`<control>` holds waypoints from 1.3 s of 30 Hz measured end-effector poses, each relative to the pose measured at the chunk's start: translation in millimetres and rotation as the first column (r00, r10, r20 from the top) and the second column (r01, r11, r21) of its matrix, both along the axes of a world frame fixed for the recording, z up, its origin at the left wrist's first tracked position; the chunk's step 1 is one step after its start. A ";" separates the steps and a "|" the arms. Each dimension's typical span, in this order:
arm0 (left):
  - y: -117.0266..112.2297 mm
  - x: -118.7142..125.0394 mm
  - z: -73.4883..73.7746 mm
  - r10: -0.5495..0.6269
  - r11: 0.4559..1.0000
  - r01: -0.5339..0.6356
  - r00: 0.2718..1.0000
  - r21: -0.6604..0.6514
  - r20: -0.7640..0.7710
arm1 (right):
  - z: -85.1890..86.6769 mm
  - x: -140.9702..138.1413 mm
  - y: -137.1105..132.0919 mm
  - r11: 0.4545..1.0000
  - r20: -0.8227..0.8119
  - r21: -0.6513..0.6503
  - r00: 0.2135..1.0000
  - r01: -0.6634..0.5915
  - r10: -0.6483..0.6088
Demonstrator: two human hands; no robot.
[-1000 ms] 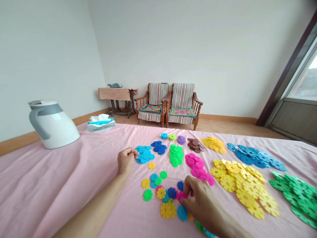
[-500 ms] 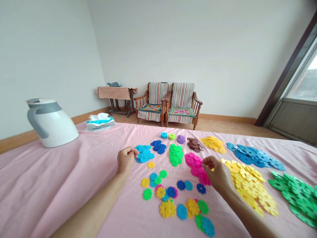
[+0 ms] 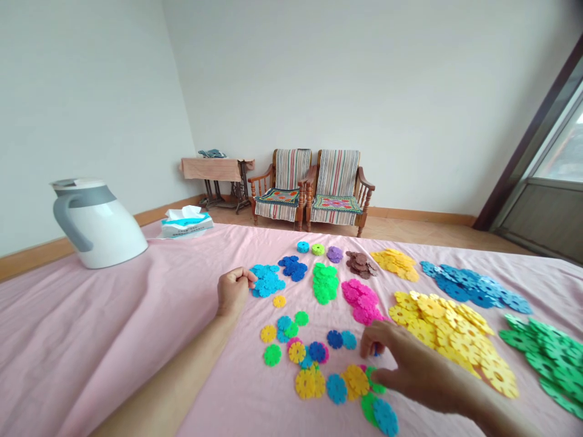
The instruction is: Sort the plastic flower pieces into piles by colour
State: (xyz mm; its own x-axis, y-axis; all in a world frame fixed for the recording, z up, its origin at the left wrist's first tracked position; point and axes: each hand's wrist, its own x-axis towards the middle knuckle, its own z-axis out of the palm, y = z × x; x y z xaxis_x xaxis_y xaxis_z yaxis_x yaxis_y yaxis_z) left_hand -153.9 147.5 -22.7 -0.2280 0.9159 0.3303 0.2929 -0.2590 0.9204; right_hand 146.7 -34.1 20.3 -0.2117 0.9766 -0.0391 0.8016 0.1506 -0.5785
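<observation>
My left hand (image 3: 235, 291) rests at the left edge of a pile of light-blue snowflake discs (image 3: 269, 281). Its fingertips are pinched together, and what they hold, if anything, is hidden. Lower right, my right hand (image 3: 394, 361) hovers over loose discs, thumb and curled fingers apart. A dark-blue disc is mostly covered by those fingers, and the thumb tip overlaps a green disc (image 3: 375, 379). Beyond it lies a pink pile (image 3: 361, 300). Loose mixed discs, among them a yellow disc (image 3: 297, 352) and a light-blue disc (image 3: 336, 388), spread between my arms.
Sorted piles line the pink cloth (image 3: 191, 273): dark blue (image 3: 293, 269), bright green (image 3: 325, 283), brown (image 3: 361, 264), yellow (image 3: 449, 328), blue (image 3: 471, 285) and green (image 3: 549, 352). A white jug (image 3: 109, 233) and tissue box (image 3: 187, 225) stand left. Two chairs (image 3: 337, 203) are behind.
My right hand has moved from the pink pile down toward the loose discs, and its thumb and fingers have spread apart. My left hand stays by the light-blue pile.
</observation>
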 end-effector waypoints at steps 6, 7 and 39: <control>-1.0 0.8 0.3 -0.001 1.000 0.001 1.000 -0.002 0.009 | 3.1 -12.7 -7.5 0.999 0.051 -0.028 0.998 -0.035 0.037; -1.3 0.8 0.3 -0.002 1.000 0.002 1.000 -0.002 0.011 | 4.4 -15.5 -7.4 0.999 0.066 -0.031 0.997 -0.033 0.035; -0.9 0.4 -0.4 -0.010 1.000 0.010 1.000 -0.011 0.001 | -13.5 -5.7 30.2 0.850 -0.172 0.332 0.912 0.409 -0.372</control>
